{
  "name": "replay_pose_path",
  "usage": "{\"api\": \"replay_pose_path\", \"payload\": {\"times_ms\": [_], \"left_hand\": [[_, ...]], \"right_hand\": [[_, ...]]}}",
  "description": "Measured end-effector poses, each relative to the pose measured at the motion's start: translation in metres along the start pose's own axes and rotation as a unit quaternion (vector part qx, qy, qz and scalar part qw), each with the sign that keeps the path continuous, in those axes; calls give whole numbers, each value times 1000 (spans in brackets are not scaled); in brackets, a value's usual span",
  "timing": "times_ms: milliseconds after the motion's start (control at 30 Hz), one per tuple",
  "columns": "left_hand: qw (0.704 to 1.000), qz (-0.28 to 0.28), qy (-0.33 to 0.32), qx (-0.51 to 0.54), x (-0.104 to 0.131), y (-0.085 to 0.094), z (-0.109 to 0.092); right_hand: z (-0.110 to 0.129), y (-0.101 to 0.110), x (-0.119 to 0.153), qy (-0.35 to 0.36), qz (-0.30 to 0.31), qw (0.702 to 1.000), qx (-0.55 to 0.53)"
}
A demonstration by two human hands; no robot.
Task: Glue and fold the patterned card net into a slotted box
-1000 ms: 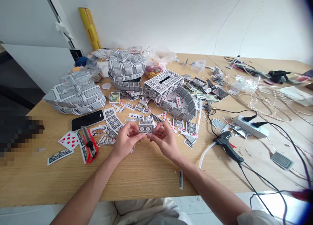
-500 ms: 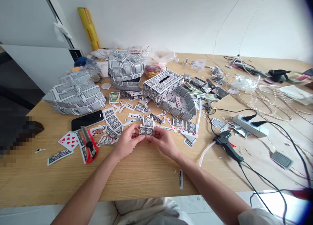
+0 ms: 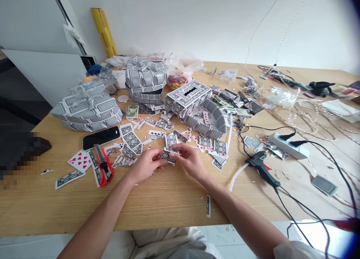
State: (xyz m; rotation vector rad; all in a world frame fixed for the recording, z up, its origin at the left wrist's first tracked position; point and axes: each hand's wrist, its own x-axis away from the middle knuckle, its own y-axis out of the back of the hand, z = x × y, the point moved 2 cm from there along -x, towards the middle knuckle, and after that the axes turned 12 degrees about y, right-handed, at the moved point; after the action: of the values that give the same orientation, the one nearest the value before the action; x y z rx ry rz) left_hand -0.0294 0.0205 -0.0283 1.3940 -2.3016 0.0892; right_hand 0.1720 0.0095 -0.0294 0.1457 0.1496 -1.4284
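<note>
Between my fingertips is a folded playing card (image 3: pixel 168 156), its dark patterned back facing me. My left hand (image 3: pixel 148 163) pinches its left end, and my right hand (image 3: pixel 188 158) grips its right side with the thumb in front. Just behind it lies another patterned card (image 3: pixel 171 140), partly covered by the held one; whether the two touch I cannot tell. Cut card strips (image 3: pixel 157 133) are scattered beyond my hands. To the left lie a red utility knife (image 3: pixel 104 167) and a black phone (image 3: pixel 101 138).
Card-covered boxes (image 3: pixel 146 80) stand at the back, with an open card tray (image 3: pixel 206 120) before them. On the right are a glue gun (image 3: pixel 263 169), its cables and a white power strip (image 3: pixel 289 144). A yellow roll (image 3: pixel 103 32) leans on the wall.
The folded card has tilted and dropped slightly toward me. My right fingers have moved over its top edge, and my left fingers have shifted lower. The camera view has shifted slightly.
</note>
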Motion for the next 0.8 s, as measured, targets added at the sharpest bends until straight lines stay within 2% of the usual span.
{"api": "replay_pose_path", "payload": {"times_ms": [133, 300, 467, 633, 800], "left_hand": [[999, -11, -19, -47, 4, -2, -3], [994, -44, -61, -73, 4, 0, -3], [994, -36, -79, -66, 3, -2, 0], [996, -17, -80, -39, 1, -6, -1], [996, -38, -69, -48, 3, -7, -4]], "right_hand": [[3, 2, -2, 1, -15, 1000, 27], [4, 1, -2, -26, -11, 998, -52], [3, 1, -2, -59, 5, 993, -102], [-1, 5, -4, -36, -11, 996, -77], [-1, 2, -3, -21, -25, 996, -87]]}}
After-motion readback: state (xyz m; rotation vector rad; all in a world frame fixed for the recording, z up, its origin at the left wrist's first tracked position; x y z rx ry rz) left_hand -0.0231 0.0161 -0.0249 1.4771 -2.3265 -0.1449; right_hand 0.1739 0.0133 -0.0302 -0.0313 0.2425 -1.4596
